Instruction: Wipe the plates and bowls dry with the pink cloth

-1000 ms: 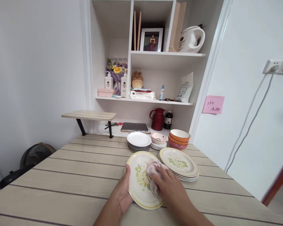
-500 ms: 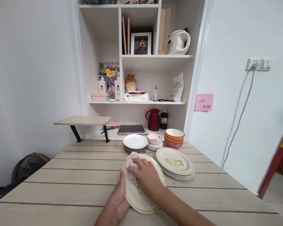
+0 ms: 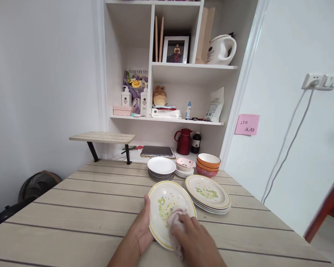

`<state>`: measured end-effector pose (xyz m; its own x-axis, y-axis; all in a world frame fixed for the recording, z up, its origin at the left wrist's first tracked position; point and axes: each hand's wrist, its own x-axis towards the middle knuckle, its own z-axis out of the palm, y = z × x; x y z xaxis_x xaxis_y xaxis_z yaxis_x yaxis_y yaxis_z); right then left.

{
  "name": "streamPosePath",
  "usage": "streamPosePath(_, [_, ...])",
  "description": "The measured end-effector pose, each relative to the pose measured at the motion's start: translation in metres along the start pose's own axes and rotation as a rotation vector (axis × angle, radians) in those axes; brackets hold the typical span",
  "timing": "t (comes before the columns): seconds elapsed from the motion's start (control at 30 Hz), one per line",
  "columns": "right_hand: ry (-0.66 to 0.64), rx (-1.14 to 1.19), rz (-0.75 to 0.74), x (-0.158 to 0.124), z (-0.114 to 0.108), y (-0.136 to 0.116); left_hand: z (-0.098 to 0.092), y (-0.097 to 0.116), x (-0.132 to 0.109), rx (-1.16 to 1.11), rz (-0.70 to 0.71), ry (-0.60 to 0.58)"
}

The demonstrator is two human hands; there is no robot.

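Note:
A cream plate with a yellow rim and a green leafy print is tilted up toward me above the table. My left hand grips its left edge, thumb at the front and the other fingers hidden behind. In my right hand is a pale pink cloth, bunched under the fingers and pressed on the plate's lower right. Just right of the held plate lies a stack of similar plates.
Behind stand a stack of white-topped plates, small pink dishes and orange bowls. A small raised shelf is at the table's back left. Farther back are a red jug and a dark bottle.
My right hand has moved the cloth from the plate's upper left to its lower right, uncovering the green print. My left hand keeps its hold. The view has turned slightly.

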<state>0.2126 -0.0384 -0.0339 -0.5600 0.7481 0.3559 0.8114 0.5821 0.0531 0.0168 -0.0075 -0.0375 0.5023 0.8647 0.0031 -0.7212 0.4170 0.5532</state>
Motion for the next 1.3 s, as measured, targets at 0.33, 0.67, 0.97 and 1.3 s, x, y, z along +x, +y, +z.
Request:
streamPosePath(0.33, [0.064, 0.155, -0.07, 0.089, -0.023, -0.022, -0.012, -0.003, 0.004, -0.015, 0.096, 0.044])
streamPosePath(0.67, [0.016, -0.103, 0.131, 0.027, -0.012, 0.035, -0.001, -0.004, 0.002, -0.007, 0.041, 0.061])
streamPosePath(0.97, [0.006, 0.013, -0.124, 0.024, -0.004, -0.02, 0.003, 0.0, -0.002, -0.007, 0.046, 0.046])
streamPosePath(1.3, [0.027, 0.061, -0.019, 0.081, -0.029, 0.008, -0.011, -0.004, 0.006, -0.059, 0.097, -0.083])
